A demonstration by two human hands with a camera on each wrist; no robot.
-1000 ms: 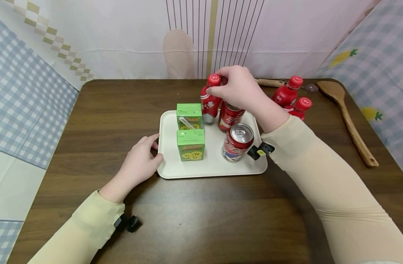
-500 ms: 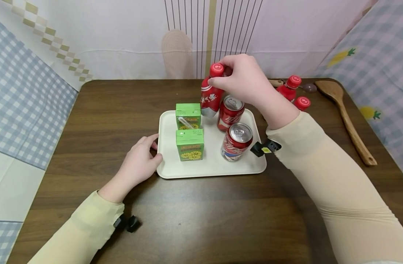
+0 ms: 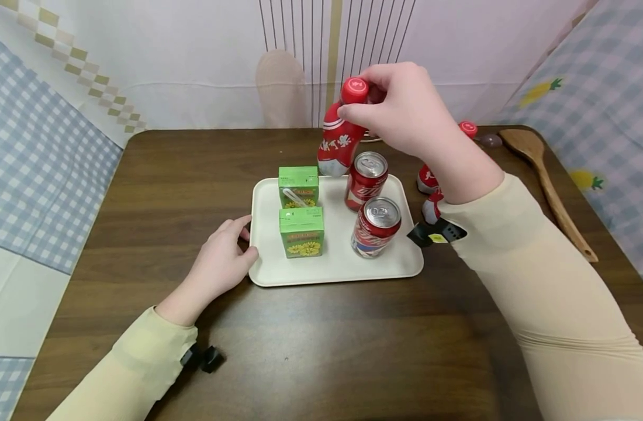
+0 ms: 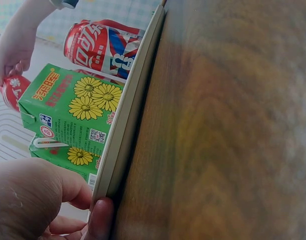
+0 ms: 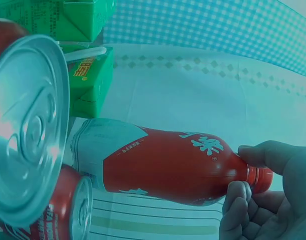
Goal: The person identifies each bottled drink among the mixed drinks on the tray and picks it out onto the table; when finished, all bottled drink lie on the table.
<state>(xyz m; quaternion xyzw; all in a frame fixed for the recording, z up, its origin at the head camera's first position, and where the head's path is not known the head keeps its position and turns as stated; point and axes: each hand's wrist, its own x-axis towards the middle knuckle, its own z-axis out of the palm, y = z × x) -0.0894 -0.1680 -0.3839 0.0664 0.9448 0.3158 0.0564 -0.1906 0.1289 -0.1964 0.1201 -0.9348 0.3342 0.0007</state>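
Note:
My right hand (image 3: 411, 108) pinches a red plastic bottle (image 3: 336, 137) by its neck, just below the cap. The bottle hangs tilted above the back edge of a cream tray (image 3: 342, 266), behind the drinks. At the tray's left rim, the thumb and fingers of my left hand (image 3: 227, 248) hold the edge. Two green drink cartons with yellow flowers stand on the tray's left half, a front carton (image 3: 303, 240) and a rear carton (image 3: 298, 178). To their right stand a front red soda can (image 3: 374, 234) and a rear red can (image 3: 366, 181).
Right of the tray, more red bottles (image 3: 428, 180) stand partly hidden behind my right forearm. A wooden spatula (image 3: 555, 193) lies along the table's right side. Patterned cloth (image 3: 195, 64) hangs behind the brown wooden table (image 3: 321, 351).
My right hand has lifted the bottle up from the tray's back, away from between the rear carton and rear can, tilting it. The left hand stays on the tray rim.

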